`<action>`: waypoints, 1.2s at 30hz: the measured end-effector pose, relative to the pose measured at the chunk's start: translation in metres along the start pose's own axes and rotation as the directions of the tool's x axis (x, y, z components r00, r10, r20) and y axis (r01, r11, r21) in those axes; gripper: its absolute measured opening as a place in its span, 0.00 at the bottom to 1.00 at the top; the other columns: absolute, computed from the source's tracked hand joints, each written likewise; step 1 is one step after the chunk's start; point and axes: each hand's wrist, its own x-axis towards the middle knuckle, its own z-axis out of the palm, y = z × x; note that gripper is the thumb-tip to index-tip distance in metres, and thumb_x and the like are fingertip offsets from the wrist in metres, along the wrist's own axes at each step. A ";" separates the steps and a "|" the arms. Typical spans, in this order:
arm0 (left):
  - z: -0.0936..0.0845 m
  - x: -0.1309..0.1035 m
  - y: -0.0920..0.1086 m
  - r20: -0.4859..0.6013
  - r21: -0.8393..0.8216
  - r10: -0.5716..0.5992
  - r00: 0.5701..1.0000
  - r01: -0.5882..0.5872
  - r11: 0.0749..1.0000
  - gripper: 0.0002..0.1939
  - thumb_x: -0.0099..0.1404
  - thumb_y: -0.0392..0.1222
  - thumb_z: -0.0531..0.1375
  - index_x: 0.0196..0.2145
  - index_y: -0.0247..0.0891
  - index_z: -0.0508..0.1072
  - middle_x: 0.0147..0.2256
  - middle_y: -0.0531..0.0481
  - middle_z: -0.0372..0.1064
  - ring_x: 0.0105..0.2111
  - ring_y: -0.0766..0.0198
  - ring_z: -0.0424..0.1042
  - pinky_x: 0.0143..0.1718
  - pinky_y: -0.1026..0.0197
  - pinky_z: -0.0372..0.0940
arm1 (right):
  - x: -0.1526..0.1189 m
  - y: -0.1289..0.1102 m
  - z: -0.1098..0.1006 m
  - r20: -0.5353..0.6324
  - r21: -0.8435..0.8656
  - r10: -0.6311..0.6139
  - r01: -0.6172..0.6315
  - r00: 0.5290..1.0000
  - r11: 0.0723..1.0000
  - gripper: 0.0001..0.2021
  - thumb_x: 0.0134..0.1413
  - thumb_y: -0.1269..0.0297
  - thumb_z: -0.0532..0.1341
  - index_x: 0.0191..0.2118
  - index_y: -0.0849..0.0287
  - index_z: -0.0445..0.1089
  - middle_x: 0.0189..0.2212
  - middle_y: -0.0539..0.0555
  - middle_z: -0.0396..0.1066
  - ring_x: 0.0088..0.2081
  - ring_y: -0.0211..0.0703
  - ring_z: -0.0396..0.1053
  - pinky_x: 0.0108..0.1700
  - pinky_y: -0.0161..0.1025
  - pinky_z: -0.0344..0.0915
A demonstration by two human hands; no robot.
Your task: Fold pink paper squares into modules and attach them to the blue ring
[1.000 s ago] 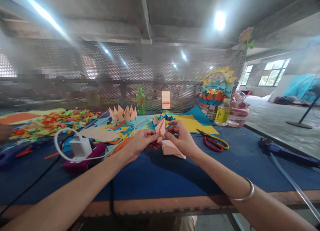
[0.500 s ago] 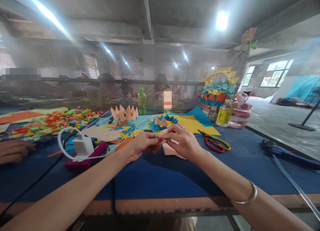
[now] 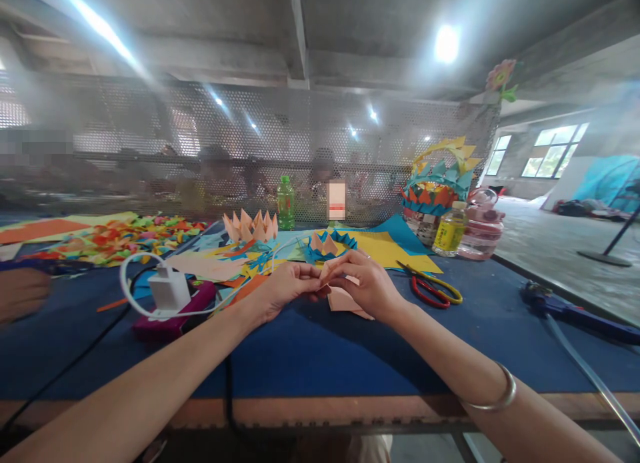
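Between my two hands is a small piece of peach paper (image 3: 327, 271), partly covered by fingers. My left hand (image 3: 293, 289) pinches its left edge between thumb and fingers. On its other side, my right hand (image 3: 367, 286) grips it with thumb and bent fingers. Below the right hand, a peach paper sheet (image 3: 345, 301) lies on the blue table. Just beyond my hands is a blue folded-paper ring (image 3: 346, 238) with peach points (image 3: 324, 245) on its near side. A peach pointed paper crown (image 3: 250, 225) stands farther left.
Scissors (image 3: 434, 286) with red and yellow handles lie right of my hands; a blue glue gun (image 3: 575, 309) lies farther right. A purple power strip (image 3: 175, 309) holds a white charger (image 3: 169, 291). Another person's hand (image 3: 23, 293) is at the left. Bottles (image 3: 450, 231) stand back right.
Both hands stay together on the peach paper, with the fingers shifted slightly and more of the paper standing up between them. The other person's hand at the left has moved and now is blurred.
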 end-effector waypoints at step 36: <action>0.002 0.001 -0.001 -0.004 -0.007 -0.047 0.999 0.047 0.999 0.24 0.47 0.55 0.72 0.33 0.31 0.79 0.30 0.44 0.78 0.28 0.65 0.74 0.34 0.64 0.68 | 0.003 0.005 0.010 -0.154 0.226 0.369 -0.330 0.917 0.916 0.13 0.50 0.64 0.66 0.41 0.59 0.66 0.39 0.56 0.69 0.39 0.45 0.67 0.40 0.42 0.65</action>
